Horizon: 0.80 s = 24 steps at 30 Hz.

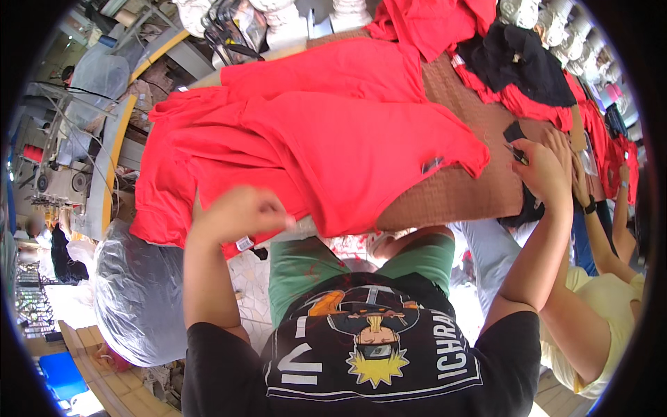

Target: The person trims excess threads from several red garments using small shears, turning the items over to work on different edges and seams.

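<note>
A red garment [347,153] lies spread over the table in front of me, its sleeve end reaching right and a small dark label near that end. My left hand [249,212] is over its near left edge, fingers curled together and somewhat blurred; what they pinch, if anything, I cannot make out. Close below it a white tag [244,243] hangs from the red cloth. At the right, my right hand [540,170] is closed around a small dark tool with a metal glint [517,154]. A black scrap of cloth [514,132] lies just beyond its fingertips.
The brown cloth-covered tabletop [445,201] shows right of the garment. More red garments [431,24] and a black cloth [517,66] lie at the back. Beside my right arm sits a co-worker in a yellow top [590,320]. A plastic-wrapped bundle [139,299] stands at left.
</note>
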### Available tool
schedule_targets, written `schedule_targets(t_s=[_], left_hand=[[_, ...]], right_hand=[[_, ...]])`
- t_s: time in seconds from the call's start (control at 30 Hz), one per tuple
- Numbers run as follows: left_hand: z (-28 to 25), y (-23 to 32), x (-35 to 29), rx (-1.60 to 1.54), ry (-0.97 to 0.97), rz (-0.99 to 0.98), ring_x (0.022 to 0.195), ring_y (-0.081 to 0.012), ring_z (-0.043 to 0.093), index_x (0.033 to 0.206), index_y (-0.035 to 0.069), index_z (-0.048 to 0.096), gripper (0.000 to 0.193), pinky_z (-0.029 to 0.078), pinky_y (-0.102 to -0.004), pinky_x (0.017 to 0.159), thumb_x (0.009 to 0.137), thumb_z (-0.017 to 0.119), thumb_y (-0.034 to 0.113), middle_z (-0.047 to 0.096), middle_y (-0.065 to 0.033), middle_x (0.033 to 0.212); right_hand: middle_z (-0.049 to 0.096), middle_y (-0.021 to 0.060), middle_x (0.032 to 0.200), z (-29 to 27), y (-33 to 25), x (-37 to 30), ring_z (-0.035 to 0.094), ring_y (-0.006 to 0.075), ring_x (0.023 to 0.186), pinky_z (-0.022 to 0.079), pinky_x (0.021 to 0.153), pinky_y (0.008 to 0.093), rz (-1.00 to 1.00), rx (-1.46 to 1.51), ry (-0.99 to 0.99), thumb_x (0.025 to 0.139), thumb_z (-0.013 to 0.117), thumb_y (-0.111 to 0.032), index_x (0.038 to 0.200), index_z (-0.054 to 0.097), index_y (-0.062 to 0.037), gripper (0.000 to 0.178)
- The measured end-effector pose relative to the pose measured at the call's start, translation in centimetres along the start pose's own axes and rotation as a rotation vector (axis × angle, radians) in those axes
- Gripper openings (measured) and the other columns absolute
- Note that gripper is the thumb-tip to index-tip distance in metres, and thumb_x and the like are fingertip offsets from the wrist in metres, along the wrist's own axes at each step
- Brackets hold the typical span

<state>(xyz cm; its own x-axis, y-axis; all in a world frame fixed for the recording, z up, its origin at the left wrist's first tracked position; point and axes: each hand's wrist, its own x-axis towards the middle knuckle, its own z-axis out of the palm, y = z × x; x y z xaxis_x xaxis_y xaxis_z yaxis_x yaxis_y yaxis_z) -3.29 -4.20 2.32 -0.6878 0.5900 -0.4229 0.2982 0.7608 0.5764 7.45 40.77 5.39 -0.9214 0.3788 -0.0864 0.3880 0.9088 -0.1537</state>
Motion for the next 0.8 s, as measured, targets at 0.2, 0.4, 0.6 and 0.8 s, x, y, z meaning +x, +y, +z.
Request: schedule_targets(t_s=[0.2, 0.4, 0.6, 0.8], left_hand=[[0.9, 4.7, 3.7, -0.226, 0.350, 0.337, 0.073, -0.0151, 0.064, 0.090, 0.001, 0.064, 0.026, 0.050, -0.0291, 0.067, 0.085, 0.072, 0.026, 0.068, -0.0077, 0.080], [11.4, 7.6, 6.7, 0.146, 0.313, 0.397, 0.093, -0.0301, 0.060, 0.095, 0.004, 0.059, 0.032, 0.048, -0.0401, 0.082, 0.075, 0.076, 0.022, 0.061, -0.0132, 0.093], [8.1, 3.7, 6.2, 0.168, 0.288, 0.352, 0.099, -0.0333, 0.059, 0.091, 0.004, 0.063, 0.026, 0.047, -0.0412, 0.088, 0.069, 0.056, -0.007, 0.065, -0.0144, 0.096], [6.7, 5.5, 5.3, 0.202, 0.303, 0.424, 0.097, -0.0295, 0.061, 0.101, 0.005, 0.064, 0.027, 0.048, -0.0398, 0.086, 0.076, 0.073, 0.010, 0.064, -0.0114, 0.100]], right_hand=[[0.065, 0.0228, 0.108, 2.6, -0.3, -1.0, 0.060, 0.0393, 0.104, 0.045, 0.089, 0.0471, -0.455, -0.047, 0.262, 0.080, 0.065, -0.016, 0.111, 0.068, -0.0111, 0.032], [0.067, 0.0178, 0.085, 7.3, -5.2, -0.2, 0.065, 0.0367, 0.082, 0.049, 0.074, 0.0444, -0.503, 0.330, 0.031, 0.081, 0.064, -0.010, 0.106, 0.068, -0.0080, 0.025], [0.064, 0.0169, 0.077, 9.8, -7.1, 0.1, 0.063, 0.0339, 0.074, 0.047, 0.067, 0.0404, -0.485, 0.628, -0.129, 0.082, 0.069, -0.015, 0.096, 0.067, -0.0050, 0.018], [0.063, 0.0176, 0.074, 13.2, -8.6, 0.3, 0.063, 0.0311, 0.069, 0.046, 0.064, 0.0393, -0.383, 0.680, -0.240, 0.083, 0.069, -0.016, 0.090, 0.066, -0.0014, 0.017]])
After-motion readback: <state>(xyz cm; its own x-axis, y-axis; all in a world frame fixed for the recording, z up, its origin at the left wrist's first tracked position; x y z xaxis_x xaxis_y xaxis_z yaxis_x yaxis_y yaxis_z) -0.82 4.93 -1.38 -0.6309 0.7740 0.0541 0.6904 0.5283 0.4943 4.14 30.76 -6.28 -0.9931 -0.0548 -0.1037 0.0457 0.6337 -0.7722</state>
